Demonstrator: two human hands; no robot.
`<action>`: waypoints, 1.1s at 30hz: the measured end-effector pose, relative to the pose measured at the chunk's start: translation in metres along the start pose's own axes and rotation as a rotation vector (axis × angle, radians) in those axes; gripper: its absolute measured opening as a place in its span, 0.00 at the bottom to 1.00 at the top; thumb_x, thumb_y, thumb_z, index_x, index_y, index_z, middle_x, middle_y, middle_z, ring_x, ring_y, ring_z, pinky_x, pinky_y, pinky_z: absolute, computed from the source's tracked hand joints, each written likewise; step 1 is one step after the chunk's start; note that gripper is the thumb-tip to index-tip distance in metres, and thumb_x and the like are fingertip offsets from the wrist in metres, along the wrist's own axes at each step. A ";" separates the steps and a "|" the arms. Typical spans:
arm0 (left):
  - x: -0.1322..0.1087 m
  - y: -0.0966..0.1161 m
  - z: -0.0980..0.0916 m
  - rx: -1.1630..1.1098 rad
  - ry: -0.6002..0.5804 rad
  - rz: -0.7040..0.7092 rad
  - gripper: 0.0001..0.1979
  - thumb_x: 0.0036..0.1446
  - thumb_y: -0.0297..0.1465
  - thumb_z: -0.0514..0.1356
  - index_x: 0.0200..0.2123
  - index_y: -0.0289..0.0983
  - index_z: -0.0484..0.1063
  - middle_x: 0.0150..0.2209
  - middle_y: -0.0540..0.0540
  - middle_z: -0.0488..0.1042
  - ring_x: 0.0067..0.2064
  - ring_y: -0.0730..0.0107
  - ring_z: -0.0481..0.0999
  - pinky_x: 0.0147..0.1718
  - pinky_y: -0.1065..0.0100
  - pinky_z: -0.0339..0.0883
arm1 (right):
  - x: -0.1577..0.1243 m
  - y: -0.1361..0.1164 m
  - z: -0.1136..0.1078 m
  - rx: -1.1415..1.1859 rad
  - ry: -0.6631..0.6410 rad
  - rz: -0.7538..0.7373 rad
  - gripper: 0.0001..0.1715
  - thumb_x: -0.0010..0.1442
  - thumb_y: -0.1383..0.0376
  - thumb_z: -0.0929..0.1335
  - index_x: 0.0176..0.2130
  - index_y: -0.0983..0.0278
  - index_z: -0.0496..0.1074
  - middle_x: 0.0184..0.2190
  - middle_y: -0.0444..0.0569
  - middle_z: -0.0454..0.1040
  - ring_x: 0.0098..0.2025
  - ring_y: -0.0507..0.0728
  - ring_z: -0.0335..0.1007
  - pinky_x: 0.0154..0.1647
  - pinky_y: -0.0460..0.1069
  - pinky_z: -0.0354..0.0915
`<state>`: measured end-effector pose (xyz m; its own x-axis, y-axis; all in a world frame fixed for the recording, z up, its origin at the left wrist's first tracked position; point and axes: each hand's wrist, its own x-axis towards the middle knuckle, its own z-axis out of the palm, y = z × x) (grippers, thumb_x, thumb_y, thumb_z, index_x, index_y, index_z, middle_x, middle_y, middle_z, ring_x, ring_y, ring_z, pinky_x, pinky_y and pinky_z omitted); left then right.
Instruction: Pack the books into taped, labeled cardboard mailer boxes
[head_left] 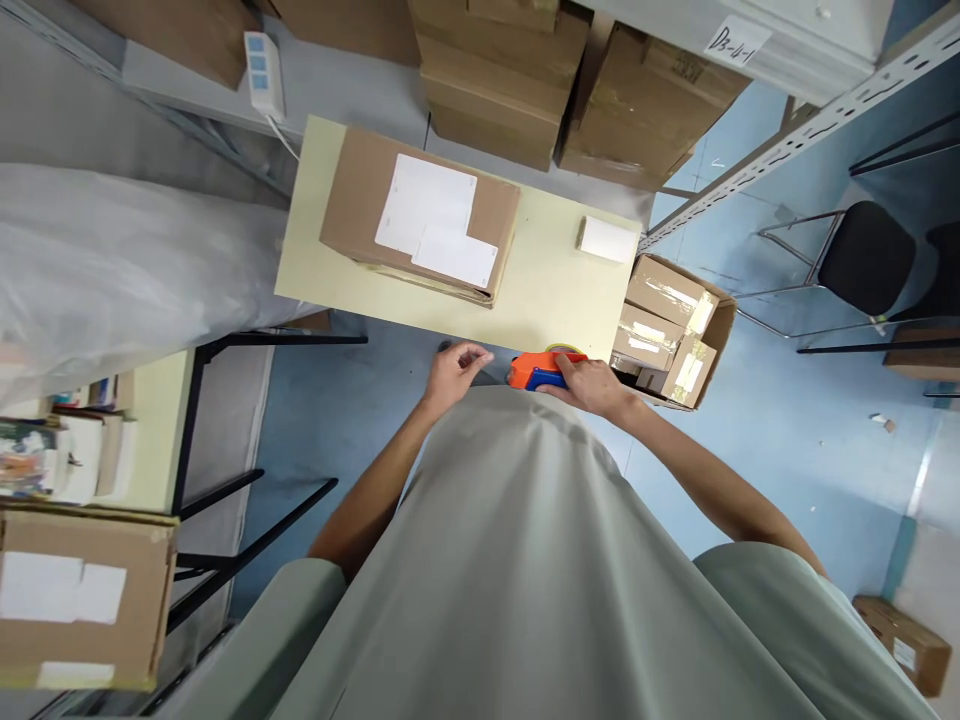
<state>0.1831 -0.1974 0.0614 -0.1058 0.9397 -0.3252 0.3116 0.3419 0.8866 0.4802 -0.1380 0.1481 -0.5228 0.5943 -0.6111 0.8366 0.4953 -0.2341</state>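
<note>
In front of my body, my right hand (pixel 592 385) is wrapped round an orange and blue tape dispenser (pixel 546 368). A yellow ring, perhaps its tape roll, shows behind its top. To the left, my left hand (pixel 456 372) is closed, thumb and fingertips drawn together and pointing at the dispenser, a small gap apart from it. Whether anything thin is between those fingers cannot be made out. Beyond both hands, a closed brown cardboard box (pixel 360 200) with white labels (pixel 431 205) on top lies on a pale yellow table (pixel 547 290). Neither hand touches the box.
A small white box (pixel 607 240) lies at the table's right end. Beside it, an open carton (pixel 721 340) holds several smaller boxes. Shelving with cartons (pixel 502 90) stands behind, with a power strip (pixel 264 75). Left are a plastic-wrapped bundle (pixel 135 280) and another labelled box (pixel 142 600).
</note>
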 end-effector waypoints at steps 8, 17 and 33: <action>0.047 -0.027 -0.012 -0.021 0.079 -0.025 0.13 0.60 0.44 0.71 0.36 0.40 0.83 0.35 0.45 0.84 0.34 0.65 0.76 0.37 0.66 0.71 | 0.026 0.019 0.006 -0.070 0.039 0.146 0.48 0.80 0.36 0.60 0.73 0.73 0.63 0.51 0.74 0.85 0.55 0.80 0.85 0.54 0.63 0.74; 0.086 -0.050 -0.019 0.017 0.186 0.033 0.09 0.62 0.39 0.70 0.37 0.39 0.83 0.39 0.44 0.85 0.34 0.66 0.76 0.40 0.65 0.69 | 0.077 0.010 0.023 -0.061 0.162 0.175 0.46 0.80 0.38 0.62 0.71 0.75 0.64 0.53 0.75 0.85 0.56 0.78 0.84 0.54 0.61 0.74; 0.114 -0.028 -0.021 0.168 0.319 -0.057 0.11 0.68 0.39 0.70 0.44 0.38 0.86 0.46 0.40 0.89 0.47 0.56 0.85 0.53 0.64 0.72 | 0.113 -0.015 0.004 -0.062 0.148 0.286 0.44 0.83 0.43 0.59 0.73 0.79 0.58 0.56 0.76 0.83 0.57 0.75 0.83 0.57 0.60 0.72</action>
<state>0.1425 -0.0993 0.0062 -0.4087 0.8833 -0.2295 0.4451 0.4125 0.7948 0.4091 -0.0805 0.0795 -0.2900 0.7981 -0.5281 0.9437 0.3301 -0.0193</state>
